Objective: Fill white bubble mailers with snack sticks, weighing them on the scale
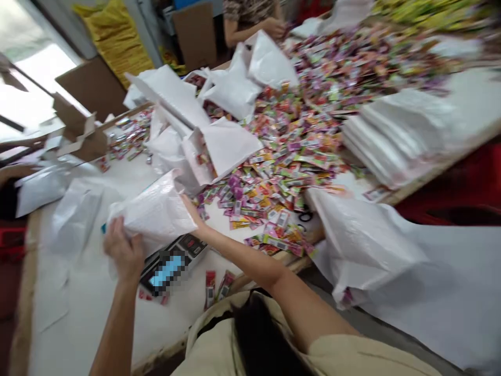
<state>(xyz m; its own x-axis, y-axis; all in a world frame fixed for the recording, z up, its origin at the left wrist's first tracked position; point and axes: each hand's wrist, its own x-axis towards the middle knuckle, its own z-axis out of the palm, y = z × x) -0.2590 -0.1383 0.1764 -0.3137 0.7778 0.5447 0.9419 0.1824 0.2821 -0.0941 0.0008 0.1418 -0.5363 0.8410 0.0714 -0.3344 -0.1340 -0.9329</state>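
My left hand (pixel 123 249) grips the near end of a filled white bag (pixel 156 211) held just above a small digital scale (pixel 172 266). My right hand (pixel 192 209) reaches behind the bag's far side, fingers hidden by it. A big heap of small colourful sachets (pixel 282 156) spreads across the table beyond the bag. Two or three loose red sachets (pixel 215 287) lie near the table's front edge, close to the scale.
Several filled white bags (pixel 219 141) stand behind the scale. A stack of flat empty bags (pixel 395 136) lies at the right. A large white sack (pixel 364 245) hangs off the table's near right edge. Another person's arms (pixel 254 23) work at the far end. Cardboard boxes (pixel 86 130) sit at left.
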